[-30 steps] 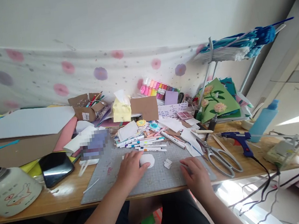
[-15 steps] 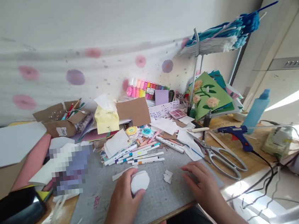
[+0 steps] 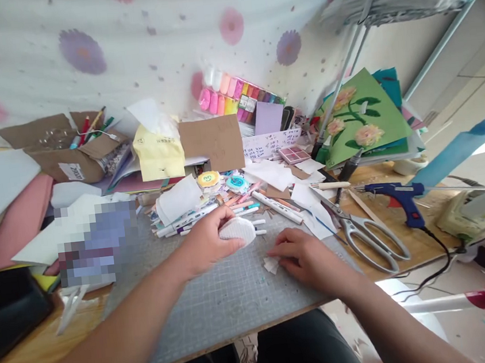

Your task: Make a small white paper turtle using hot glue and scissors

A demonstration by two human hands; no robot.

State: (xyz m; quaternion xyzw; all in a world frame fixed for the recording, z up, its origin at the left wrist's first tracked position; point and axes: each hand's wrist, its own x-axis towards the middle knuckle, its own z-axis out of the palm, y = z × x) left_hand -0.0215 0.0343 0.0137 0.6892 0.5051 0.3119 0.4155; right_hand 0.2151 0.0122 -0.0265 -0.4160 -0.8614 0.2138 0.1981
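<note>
My left hand (image 3: 205,240) grips a white rounded foam piece (image 3: 239,230) and holds it just above the grey cutting mat (image 3: 220,299). My right hand (image 3: 304,256) lies on the mat with its fingertips pinching small white paper scraps (image 3: 271,264). A row of marker pens (image 3: 186,221) lies right behind the foam piece. Both forearms reach in from the near edge.
Large scissors (image 3: 367,236) and a blue glue gun (image 3: 400,196) lie right of the mat. Behind it are a yellow tissue pack (image 3: 158,154), a cardboard box (image 3: 70,153), coloured clay sticks (image 3: 234,98) and a green flower card (image 3: 359,117). A black phone (image 3: 9,310) sits far left.
My left hand has lifted the white foam piece off the mat and tilted it flat. My right hand has slid left onto the paper scraps. The camera has tipped down and closer.
</note>
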